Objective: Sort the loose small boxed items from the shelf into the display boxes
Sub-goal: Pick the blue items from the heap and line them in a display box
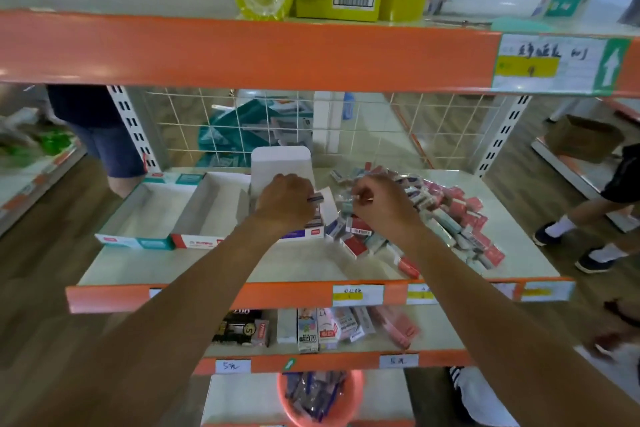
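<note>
A heap of loose small boxes (446, 218), red, pink, grey and blue, covers the right half of the middle shelf (311, 263). Three open display boxes stand side by side on the left: a teal one (138, 208), a red-fronted one (204, 211), and a purple-fronted one (304, 232) with a raised white back flap, partly hidden behind my left hand. My left hand (285, 201) is over the purple box and pinches a small dark boxed item (316, 198). My right hand (381, 199) is at the heap's left edge and pinches a small boxed item (360, 198).
An orange shelf edge (242, 48) hangs just above my hands, with yellow-green goods on it. A wire grid (277, 125) backs the shelf. The lower shelf holds packaged goods (311, 326); an orange bucket (320, 395) stands below. People's legs show at the left (110, 142) and right (588, 215).
</note>
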The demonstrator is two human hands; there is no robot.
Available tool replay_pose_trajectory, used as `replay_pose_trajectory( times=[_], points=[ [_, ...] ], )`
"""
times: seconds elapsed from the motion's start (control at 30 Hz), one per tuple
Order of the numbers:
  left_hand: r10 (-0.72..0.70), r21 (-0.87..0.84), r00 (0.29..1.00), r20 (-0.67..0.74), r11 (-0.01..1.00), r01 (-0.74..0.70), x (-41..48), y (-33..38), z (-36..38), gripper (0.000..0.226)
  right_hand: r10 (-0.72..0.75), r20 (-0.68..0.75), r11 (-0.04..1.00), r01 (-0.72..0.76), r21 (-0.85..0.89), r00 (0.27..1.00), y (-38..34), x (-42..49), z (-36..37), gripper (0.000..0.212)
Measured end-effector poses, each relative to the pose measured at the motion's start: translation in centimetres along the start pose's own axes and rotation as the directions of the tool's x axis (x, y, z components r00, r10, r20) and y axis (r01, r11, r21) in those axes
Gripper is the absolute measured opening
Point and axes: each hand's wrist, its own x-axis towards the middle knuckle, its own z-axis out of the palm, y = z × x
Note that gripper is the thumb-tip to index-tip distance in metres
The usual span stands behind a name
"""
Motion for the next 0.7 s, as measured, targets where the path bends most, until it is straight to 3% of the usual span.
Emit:
replay_pose_trajectory(
  times=[0.27,0.7],
  points=[
    [-0.071,0.006,0.997,-0.009,0.997,0.071,-0.7,-3.2,-0.2,0.025,-0.041,0.15,0.996,0.053,-0.077,0.988,-2.6,1.4,2.3,0.013],
    [-0.102,-0.065,0.995,-0.002,0.993,0.102,-0.9,-4.4,0.4,0.03,-0.069,0.238,0.955,0.133,-0.265,0.969,-3.8,2.7,4.9,0.008]
  ],
)
